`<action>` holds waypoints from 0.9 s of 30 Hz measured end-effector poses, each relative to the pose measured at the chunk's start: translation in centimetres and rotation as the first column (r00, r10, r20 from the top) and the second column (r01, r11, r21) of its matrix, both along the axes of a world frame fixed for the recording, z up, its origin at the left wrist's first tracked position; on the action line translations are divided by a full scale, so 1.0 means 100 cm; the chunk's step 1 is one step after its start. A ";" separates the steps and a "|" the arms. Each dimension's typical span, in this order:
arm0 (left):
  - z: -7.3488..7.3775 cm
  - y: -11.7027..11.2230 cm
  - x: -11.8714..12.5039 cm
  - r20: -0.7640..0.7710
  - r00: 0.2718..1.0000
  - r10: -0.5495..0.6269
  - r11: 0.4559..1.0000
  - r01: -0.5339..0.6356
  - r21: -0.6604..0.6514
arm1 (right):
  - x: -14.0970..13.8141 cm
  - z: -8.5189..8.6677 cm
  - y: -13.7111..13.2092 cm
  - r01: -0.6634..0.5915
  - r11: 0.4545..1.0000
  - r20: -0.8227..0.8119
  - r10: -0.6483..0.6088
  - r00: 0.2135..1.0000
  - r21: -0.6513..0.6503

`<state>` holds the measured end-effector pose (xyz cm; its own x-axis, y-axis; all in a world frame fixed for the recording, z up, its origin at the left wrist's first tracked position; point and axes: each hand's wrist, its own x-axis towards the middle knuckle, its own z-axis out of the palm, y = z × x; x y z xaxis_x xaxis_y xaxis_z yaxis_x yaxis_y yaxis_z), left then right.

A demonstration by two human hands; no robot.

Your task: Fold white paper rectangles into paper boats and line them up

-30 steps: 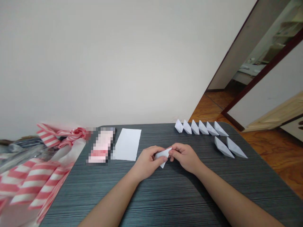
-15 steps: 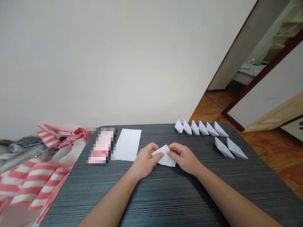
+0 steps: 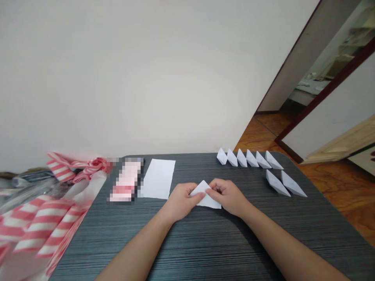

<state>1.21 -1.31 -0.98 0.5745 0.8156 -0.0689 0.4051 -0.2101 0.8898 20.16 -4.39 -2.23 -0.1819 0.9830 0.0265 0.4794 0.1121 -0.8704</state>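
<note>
Fingers (image 3: 197, 198) of the left hand (image 3: 178, 203) are closed on the left side of a folded white paper (image 3: 209, 201), thumb across its near face. Those of the right hand (image 3: 231, 197) pinch it from the other side, the two thumbtips near each other below its peak; the remaining fingertips are mostly hidden behind. The paper is over the middle of the dark tabletop (image 3: 202, 249); whether it touches the surface, I cannot tell. Left of it lies a flat white sheet (image 3: 159, 178); to the right, eight pointed paper pieces (image 3: 241, 158), six in a row and two nearer.
</note>
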 end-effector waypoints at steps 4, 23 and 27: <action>0.002 0.000 -0.001 -0.006 0.999 -0.035 0.999 0.036 0.027 | -0.001 0.001 0.000 -0.020 0.999 0.019 0.019 1.000 0.045; 0.001 0.000 -0.002 0.027 0.999 -0.034 0.999 0.034 0.000 | -0.004 0.007 0.000 -0.020 0.998 -0.046 0.023 0.999 0.067; -0.004 0.001 -0.001 0.090 0.995 0.047 0.991 -0.035 -0.126 | -0.002 0.007 0.000 -0.029 0.998 0.020 0.028 0.999 0.060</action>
<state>1.10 -1.16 -1.41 0.5493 0.8271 -0.1191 0.3255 -0.0805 0.9421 19.93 -4.39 -1.56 -0.2108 0.9741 0.0813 0.4919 0.1776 -0.8524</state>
